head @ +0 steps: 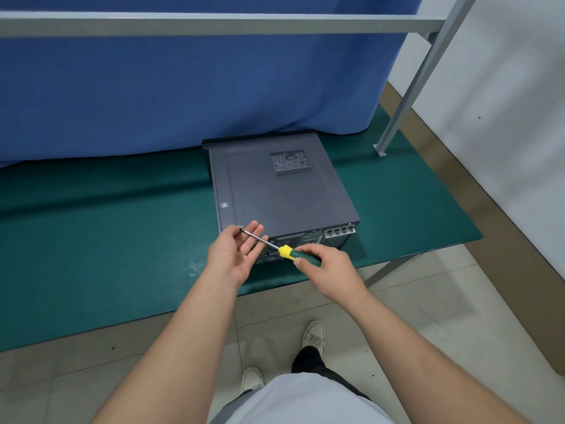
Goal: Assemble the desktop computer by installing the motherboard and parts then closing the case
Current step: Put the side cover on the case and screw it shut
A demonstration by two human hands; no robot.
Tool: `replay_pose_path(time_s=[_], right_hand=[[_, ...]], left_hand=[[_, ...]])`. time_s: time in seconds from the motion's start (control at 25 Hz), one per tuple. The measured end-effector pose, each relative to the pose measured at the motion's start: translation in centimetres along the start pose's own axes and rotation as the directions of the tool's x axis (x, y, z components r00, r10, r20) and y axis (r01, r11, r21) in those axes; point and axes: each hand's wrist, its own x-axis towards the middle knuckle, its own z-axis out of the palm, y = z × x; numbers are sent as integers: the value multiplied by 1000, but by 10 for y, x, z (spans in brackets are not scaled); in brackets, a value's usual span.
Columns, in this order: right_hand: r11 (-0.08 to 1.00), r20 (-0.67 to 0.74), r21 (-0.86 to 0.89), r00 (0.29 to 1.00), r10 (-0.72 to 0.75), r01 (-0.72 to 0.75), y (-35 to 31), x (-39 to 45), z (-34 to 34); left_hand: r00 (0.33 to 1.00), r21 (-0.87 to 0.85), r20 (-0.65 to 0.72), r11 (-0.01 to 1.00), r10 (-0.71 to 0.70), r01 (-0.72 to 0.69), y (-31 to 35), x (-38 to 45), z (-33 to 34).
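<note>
A grey desktop computer case [281,185] lies flat on the green mat [91,240], its side panel on top with a vent grille, its rear ports facing me. My right hand [330,270] grips the green and yellow handle of a screwdriver [287,251]. The metal shaft points left and up, and its tip lies across the fingers of my left hand [234,255]. That hand is held palm up with straight fingers, just in front of the case's near left corner.
A blue cloth [183,87] hangs behind the case. A grey metal frame bar [214,24] runs overhead and a leg [397,117] stands at the mat's right rear. The table edge runs near my arms; tiled floor and my shoes are below.
</note>
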Motion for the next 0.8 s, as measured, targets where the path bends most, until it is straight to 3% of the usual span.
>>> replay_pose_path(time_s=[0.12, 0.2, 0.36, 0.52, 0.64, 0.8], right_hand=[[985, 9, -161, 998, -62, 63, -3, -5, 13], [986, 45, -164, 999, -8, 15, -2, -11, 27], [954, 249, 173, 948, 198, -244, 0, -27, 65], [840, 409, 281, 850, 333, -464, 1, -45, 90], [735, 431, 362, 802, 414, -574, 2, -48, 93], [699, 411, 408, 802, 434, -587, 7, -43, 89]], left_hand=[[1000, 37, -31, 999, -3, 4, 0, 0, -7], [999, 65, -46, 998, -9, 12, 1, 2, -13], [995, 150, -84, 986, -54, 66, -1, 8, -25], [987, 260, -101, 955, -123, 145, -19, 12, -30], [983, 301, -109, 938, -147, 174, -32, 17, -26], [982, 344, -92, 920, -166, 188, -41, 23, -20]])
